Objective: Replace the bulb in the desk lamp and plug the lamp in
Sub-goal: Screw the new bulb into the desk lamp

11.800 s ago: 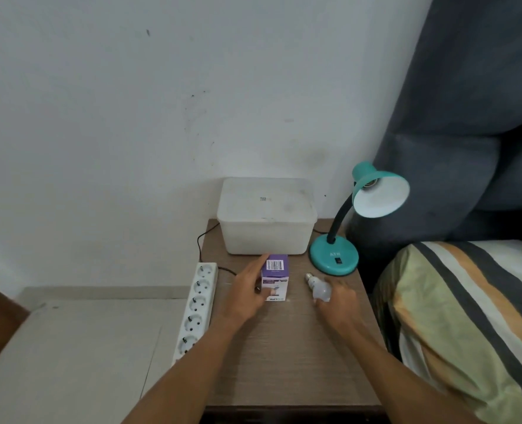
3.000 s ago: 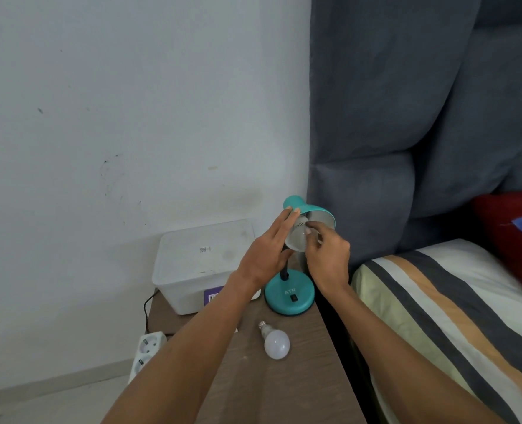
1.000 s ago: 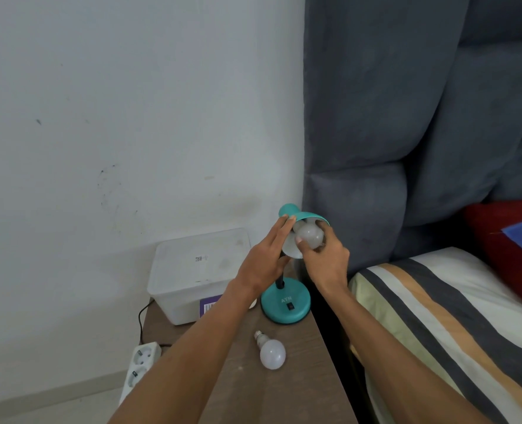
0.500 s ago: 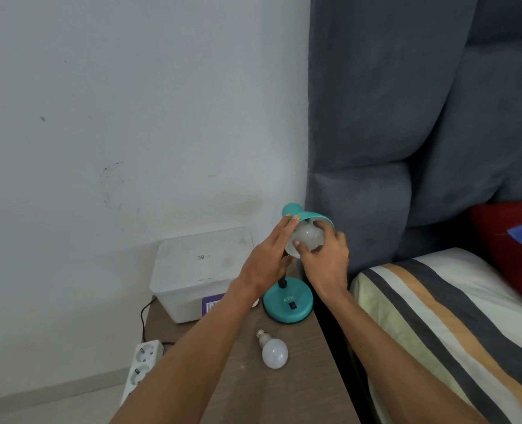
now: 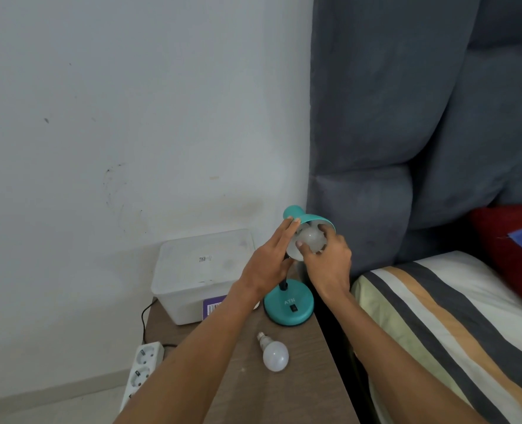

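Observation:
A teal desk lamp (image 5: 289,307) stands at the back right of the wooden bedside table (image 5: 287,393). Its shade (image 5: 313,218) tilts toward me. My left hand (image 5: 269,258) lies flat against the shade's left rim, fingers straight. My right hand (image 5: 327,261) grips a white bulb (image 5: 310,238) sitting inside the shade. A second white bulb (image 5: 273,353) lies loose on the table in front of the lamp base, screw cap pointing away. A white power strip (image 5: 142,368) lies off the table's left edge with a black cord running behind it.
A translucent white plastic box (image 5: 201,273) stands at the back of the table, with a purple bulb carton (image 5: 212,307) partly hidden in front of it. A grey padded headboard (image 5: 406,133) and a striped bed (image 5: 452,325) lie to the right.
Over the last second my right hand has shifted its fingers around the bulb in the shade. My left hand stays on the rim. The loose bulb has not moved.

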A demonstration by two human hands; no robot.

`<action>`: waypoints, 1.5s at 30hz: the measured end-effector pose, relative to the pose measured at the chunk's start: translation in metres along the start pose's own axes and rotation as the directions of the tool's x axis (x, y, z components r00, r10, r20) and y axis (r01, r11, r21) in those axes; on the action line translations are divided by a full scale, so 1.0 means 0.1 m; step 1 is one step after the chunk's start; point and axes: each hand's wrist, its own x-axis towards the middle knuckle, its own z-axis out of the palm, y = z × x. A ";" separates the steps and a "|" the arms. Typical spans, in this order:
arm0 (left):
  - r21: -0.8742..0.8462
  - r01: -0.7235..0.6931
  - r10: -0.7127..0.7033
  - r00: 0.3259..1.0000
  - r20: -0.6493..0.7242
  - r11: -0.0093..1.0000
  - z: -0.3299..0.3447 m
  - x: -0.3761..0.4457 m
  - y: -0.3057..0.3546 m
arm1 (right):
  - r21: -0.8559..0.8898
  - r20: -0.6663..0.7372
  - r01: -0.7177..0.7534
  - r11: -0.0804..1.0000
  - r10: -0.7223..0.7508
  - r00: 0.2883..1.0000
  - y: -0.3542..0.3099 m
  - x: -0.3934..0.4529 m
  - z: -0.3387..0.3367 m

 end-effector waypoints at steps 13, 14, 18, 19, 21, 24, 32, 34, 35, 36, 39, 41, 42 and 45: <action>-0.008 0.020 -0.020 1.000 0.004 1.000 -0.01 0.01 0.01 | 0.067 -0.005 -0.100 0.993 0.101 0.995 0.02 0.03 0.04; -0.010 0.022 -0.022 1.000 0.004 1.000 -0.02 0.01 0.01 | 0.064 0.009 -0.098 0.993 0.098 0.995 0.03 0.03 0.04; -0.003 0.017 -0.017 1.000 0.004 1.000 -0.03 0.00 0.02 | 0.121 0.031 -0.206 0.971 0.204 0.979 0.02 0.05 0.01; -0.002 0.018 -0.018 1.000 0.002 1.000 -0.03 0.00 0.02 | 0.128 0.038 -0.237 0.963 0.234 0.971 0.01 0.05 0.02; -0.004 0.019 -0.019 1.000 0.006 1.000 -0.03 0.00 0.02 | 0.123 0.034 -0.253 0.960 0.251 0.967 0.01 0.06 0.02; 0.001 0.012 -0.012 1.000 0.013 1.000 -0.03 0.00 0.02 | 0.124 -0.025 -0.174 0.977 0.178 0.984 -0.02 0.05 0.02; -0.006 0.011 -0.011 1.000 0.004 1.000 -0.02 0.00 0.02 | 0.061 0.056 -0.179 0.982 0.176 0.983 0.01 0.06 -0.02; -0.007 0.018 -0.018 1.000 0.008 1.000 -0.02 0.00 0.03 | 0.050 0.055 -0.205 0.977 0.202 0.978 0.00 0.06 -0.02; -0.008 0.018 -0.018 1.000 0.012 1.000 -0.02 0.00 0.03 | 0.057 0.033 -0.194 0.979 0.192 0.981 -0.01 0.06 -0.01; -0.008 0.018 -0.018 1.000 0.014 1.000 -0.02 0.00 0.03 | 0.064 0.010 -0.159 0.985 0.158 0.987 -0.01 0.06 0.00; -0.012 0.024 -0.024 1.000 0.013 1.000 -0.02 0.01 0.03 | 0.034 0.018 -0.060 0.998 0.059 0.998 0.01 0.05 0.02; -0.013 0.023 -0.023 1.000 0.015 1.000 -0.02 0.01 0.03 | 0.026 0.045 -0.061 0.998 0.059 0.997 0.03 0.06 0.02; -0.008 0.022 -0.021 1.000 0.015 1.000 -0.02 0.00 0.03 | 0.036 0.048 -0.074 0.997 0.072 0.996 0.04 0.07 0.01; -0.007 0.019 -0.019 1.000 0.010 1.000 -0.03 0.01 0.01 | 0.075 0.069 -0.162 0.984 0.157 0.985 0.04 0.10 0.00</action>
